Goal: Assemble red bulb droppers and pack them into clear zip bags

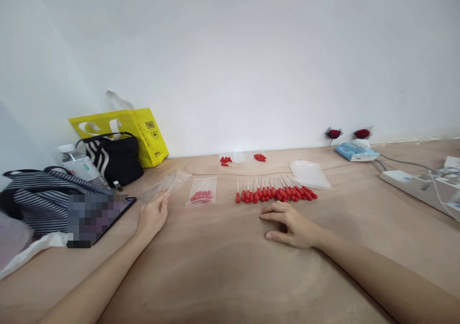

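On the left, the fingers of my left hand [154, 214] are closed at the near edge of some clear plastic bags [172, 182]. Just right of these, a small clear zip bag [201, 190] lies flat with several red-tipped sticks inside. A row of white sticks with thick red tips [268, 193] is spread side by side, tips toward me. My right hand [293, 225] rests below that row, fingers apart and holding nothing. Behind the row's right end is a stack of clear zip bags [311, 174]. Farther back, more red-tipped sticks [259, 157] lie in clear bags.
At left are a yellow bag [153, 139], a black bag [120, 158], a plastic bottle [81, 166], a striped bag [43, 199] and a dark tablet-like object [114, 221]. At right stand a tissue pack [355, 151], two dark red flowers [362, 133] and a power strip [413, 186] with cables.
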Tool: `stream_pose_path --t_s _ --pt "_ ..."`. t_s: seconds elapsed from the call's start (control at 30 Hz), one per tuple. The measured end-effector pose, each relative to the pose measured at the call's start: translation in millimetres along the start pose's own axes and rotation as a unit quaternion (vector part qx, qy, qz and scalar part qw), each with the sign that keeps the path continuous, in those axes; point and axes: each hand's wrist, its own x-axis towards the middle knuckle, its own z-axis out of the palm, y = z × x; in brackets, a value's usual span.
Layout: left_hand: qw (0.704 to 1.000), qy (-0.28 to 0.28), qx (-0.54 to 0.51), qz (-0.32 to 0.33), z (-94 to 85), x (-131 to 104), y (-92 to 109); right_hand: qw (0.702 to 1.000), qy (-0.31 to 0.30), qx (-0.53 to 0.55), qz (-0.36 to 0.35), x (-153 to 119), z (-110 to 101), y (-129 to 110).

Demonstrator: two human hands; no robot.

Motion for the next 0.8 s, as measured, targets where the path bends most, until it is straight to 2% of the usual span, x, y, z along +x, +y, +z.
stream_pose_path --t_s 0.07,0.13,0.17,0.23,0.3,0.37,0.43,0.47,0.5,0.57,0.6,0.63,0.7,0.73,0.8 --pt "0.992 -0.024 -0.111 0.057 0.9 -14 21 0.999 0.021 0.029 0.015 0 2 -1" --pt "0.963 -0.105 -0.241 0.062 8.8 -32 47 0.992 0.064 0.087 0.059 2 5 -4" --pt "0.935 -0.155 -0.315 0.053 15.3 -42 60 0.983 0.093 0.133 0.09 4 8 -7" --pt "0.849 -0.261 -0.459 0.017 30.8 -60 87 0.948 0.135 0.253 0.14 9 14 -15" --pt "0.77 -0.31 -0.558 -0.006 45.6 -75 111 0.902 0.142 0.378 0.151 15 20 -22" --pt "0.712 -0.338 -0.615 -0.024 55.8 -84 129 0.864 0.133 0.464 0.146 20 25 -25" --pt "0.685 -0.36 -0.633 -0.022 60.8 -86 139 0.852 0.161 0.473 0.157 21 24 -22" --pt "0.688 -0.359 -0.631 -0.016 61.9 -85 140 0.859 0.2 0.441 0.164 19 22 -19" --pt "0.705 -0.346 -0.62 -0.009 62.4 -83 139 0.875 0.248 0.381 0.165 17 17 -15" --pt "0.768 -0.287 -0.573 0.006 62.3 -76 132 0.91 0.345 0.189 0.128 9 7 -8" --pt "0.805 -0.249 -0.538 0.017 61.7 -72 128 0.924 0.363 0.079 0.091 5 3 -6" --pt "0.841 -0.208 -0.497 0.033 60.6 -69 123 0.931 0.363 -0.02 0.047 2 1 -6" --pt "0.896 -0.145 -0.407 0.096 56.4 -64 116 0.941 0.298 -0.159 -0.024 -3 2 -11" --pt "0.913 -0.121 -0.366 0.138 53.3 -64 114 0.944 0.258 -0.202 -0.045 -3 5 -16" --pt "0.923 -0.092 -0.3 0.221 46.1 -65 113 0.949 0.19 -0.244 -0.057 0 14 -27"
